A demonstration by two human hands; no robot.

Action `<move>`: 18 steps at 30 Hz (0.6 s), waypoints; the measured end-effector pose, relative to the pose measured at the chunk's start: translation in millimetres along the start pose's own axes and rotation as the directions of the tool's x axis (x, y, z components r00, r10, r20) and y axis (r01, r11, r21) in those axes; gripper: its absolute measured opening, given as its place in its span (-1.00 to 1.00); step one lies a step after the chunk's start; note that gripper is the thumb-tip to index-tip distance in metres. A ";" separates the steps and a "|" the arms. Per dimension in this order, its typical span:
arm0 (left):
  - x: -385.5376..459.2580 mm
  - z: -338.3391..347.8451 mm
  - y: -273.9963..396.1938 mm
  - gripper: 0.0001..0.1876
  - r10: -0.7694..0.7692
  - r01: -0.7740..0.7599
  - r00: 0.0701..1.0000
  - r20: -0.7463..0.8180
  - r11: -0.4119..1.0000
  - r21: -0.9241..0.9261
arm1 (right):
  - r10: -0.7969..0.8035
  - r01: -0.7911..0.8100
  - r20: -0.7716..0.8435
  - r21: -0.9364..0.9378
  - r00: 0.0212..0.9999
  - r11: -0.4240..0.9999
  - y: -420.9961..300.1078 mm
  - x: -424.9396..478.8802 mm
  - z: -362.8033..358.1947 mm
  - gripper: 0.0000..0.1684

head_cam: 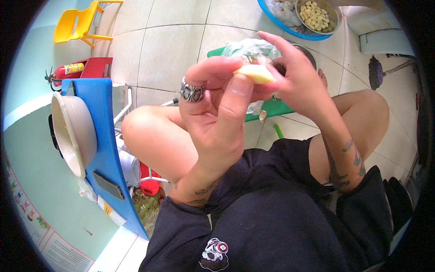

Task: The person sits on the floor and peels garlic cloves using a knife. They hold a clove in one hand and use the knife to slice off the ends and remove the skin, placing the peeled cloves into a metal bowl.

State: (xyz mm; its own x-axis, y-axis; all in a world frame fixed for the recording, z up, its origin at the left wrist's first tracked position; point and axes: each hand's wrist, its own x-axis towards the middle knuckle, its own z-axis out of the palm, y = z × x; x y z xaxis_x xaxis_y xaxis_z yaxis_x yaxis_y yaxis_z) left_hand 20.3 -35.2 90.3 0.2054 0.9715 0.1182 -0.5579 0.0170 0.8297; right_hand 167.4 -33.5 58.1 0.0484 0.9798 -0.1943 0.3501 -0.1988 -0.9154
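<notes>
A pale yellow peeled garlic clove (255,74) is held up in front of me. My left hand (217,108), with a broad silver ring on one finger, pinches its left end between thumb and forefinger. The fingers of my right hand (294,73) close on the clove's right end, while one finger points upward; part of their grip is hidden. Beneath both hands a clear plastic bag (251,47) with garlic and skins lies on a green stool (268,112). Behind my right hand, a metal bowl (308,56) is partly covered.
Peeled cloves fill a metal bowl (334,29) in a blue basin (295,32), front right. At left, a blue table (108,142) carries a white tub (81,129) and a phone (108,185). A fire extinguisher (68,71) and yellow chair (78,23) stand beyond; a brush (375,73) is right.
</notes>
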 end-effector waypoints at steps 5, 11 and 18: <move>-3.5 -0.9 -2.4 -0.79 0.110 -0.104 0.993 -0.031 0.980 0.169 | -0.095 0.096 0.028 -0.047 0.995 0.994 1.6 -9.6 9.5 -0.43; -6.7 -1.2 -7.3 -0.83 0.125 -0.121 0.992 -0.012 0.978 0.168 | -0.102 0.113 0.060 -0.209 0.993 0.971 12.4 -16.0 13.9 -0.36; 16.5 40.9 -34.6 -0.91 0.086 -0.143 0.985 0.148 0.886 0.440 | 0.044 -0.015 0.119 -0.238 0.992 0.971 53.4 -8.5 46.7 -0.41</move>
State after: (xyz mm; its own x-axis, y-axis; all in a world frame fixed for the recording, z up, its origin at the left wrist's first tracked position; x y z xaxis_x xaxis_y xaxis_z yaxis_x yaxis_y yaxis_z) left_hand 75.9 -29.5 85.9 0.2729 0.9238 0.2685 -0.1697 -0.2285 0.9586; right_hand 142.0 -53.6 -5.6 -0.0479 0.9602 -0.2753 0.5620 -0.2019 -0.8021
